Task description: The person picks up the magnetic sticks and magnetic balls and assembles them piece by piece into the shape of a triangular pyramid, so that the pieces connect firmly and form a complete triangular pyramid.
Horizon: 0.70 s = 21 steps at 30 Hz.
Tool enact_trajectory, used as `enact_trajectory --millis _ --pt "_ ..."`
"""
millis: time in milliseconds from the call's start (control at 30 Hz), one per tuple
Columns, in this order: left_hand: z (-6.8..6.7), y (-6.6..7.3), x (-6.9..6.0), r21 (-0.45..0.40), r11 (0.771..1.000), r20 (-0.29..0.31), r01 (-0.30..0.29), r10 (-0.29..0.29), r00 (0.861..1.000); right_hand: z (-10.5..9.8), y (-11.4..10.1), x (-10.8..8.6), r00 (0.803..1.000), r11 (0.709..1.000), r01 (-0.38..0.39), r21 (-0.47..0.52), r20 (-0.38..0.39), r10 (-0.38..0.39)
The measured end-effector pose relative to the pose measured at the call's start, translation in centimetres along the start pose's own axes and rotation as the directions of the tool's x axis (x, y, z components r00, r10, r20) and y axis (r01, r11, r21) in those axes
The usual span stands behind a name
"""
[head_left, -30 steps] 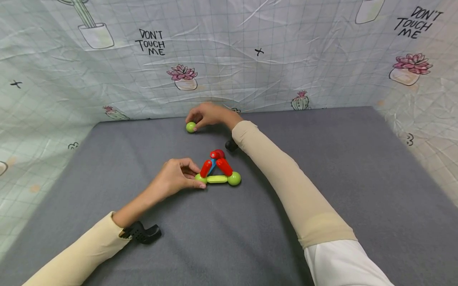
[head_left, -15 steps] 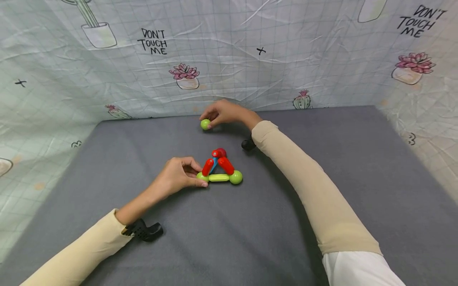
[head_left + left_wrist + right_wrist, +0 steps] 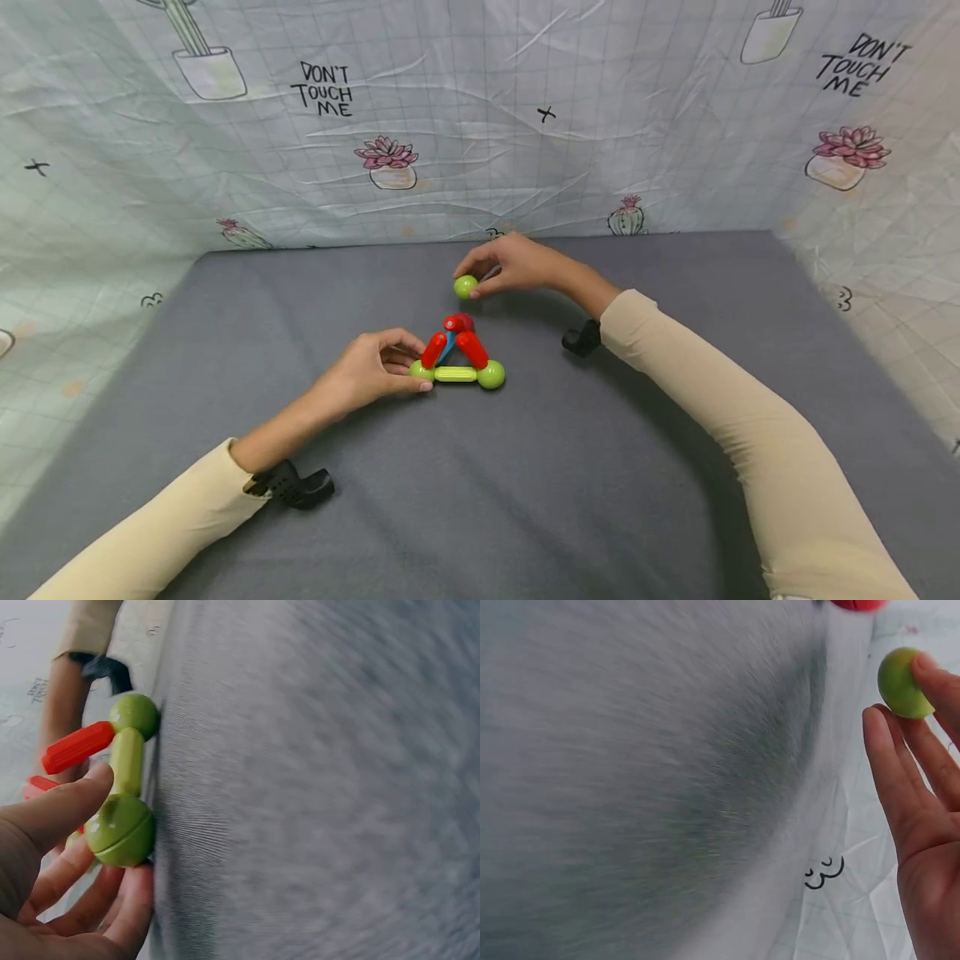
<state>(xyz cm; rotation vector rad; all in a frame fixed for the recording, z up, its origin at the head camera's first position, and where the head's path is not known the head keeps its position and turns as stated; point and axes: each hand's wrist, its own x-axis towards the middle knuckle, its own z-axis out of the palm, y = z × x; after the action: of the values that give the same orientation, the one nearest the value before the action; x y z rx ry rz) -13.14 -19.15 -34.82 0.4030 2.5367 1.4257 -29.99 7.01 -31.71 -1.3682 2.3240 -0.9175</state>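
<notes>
A small frame of toy rods and balls stands on the grey cloth: a yellow-green rod (image 3: pixel 456 374) joins two green balls, and red rods (image 3: pixel 472 349) lean up from them toward a red ball at the back. Part of a blue rod (image 3: pixel 447 345) shows between the red ones. My left hand (image 3: pixel 372 367) holds the frame's left green ball (image 3: pixel 124 831) between thumb and fingers. Behind the frame, my right hand (image 3: pixel 517 265) pinches a loose green ball (image 3: pixel 466 287), apart from the frame. The ball also shows in the right wrist view.
Grey cloth (image 3: pixel 480 500) covers the table surface. A printed fabric sheet (image 3: pixel 480 108) hangs along the back and both sides. Each wrist carries a black camera mount (image 3: pixel 300 487).
My right hand has carried the loose green ball rightward and a little nearer, to just behind the frame. My left hand has kept its hold on the left green ball.
</notes>
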Motion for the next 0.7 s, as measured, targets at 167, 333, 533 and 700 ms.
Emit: enact_trajectory --millis 167,333,533,700 --pt "-0.5 -0.1 -0.3 -0.073 0.996 0.044 0.044 -0.041 0.998 0.8 -1.1 -2.2 0.998 0.999 -0.018 0.028 -0.067 0.02" --pt "-0.5 -0.3 -0.4 -0.077 0.995 0.032 0.069 -0.067 0.997 1.2 -2.5 -3.4 0.989 0.999 -0.009 0.04 -0.15 0.015" --pt "-0.5 -0.5 -0.4 -0.045 0.998 -0.005 0.043 -0.043 0.999 1.2 -4.2 -4.4 0.982 0.995 0.034 0.092 -0.189 -0.016" --pt "-0.5 -0.5 -0.5 -0.049 0.998 -0.017 0.036 -0.037 0.999 1.7 -5.3 -4.8 0.984 0.987 0.07 0.145 -0.175 -0.045"
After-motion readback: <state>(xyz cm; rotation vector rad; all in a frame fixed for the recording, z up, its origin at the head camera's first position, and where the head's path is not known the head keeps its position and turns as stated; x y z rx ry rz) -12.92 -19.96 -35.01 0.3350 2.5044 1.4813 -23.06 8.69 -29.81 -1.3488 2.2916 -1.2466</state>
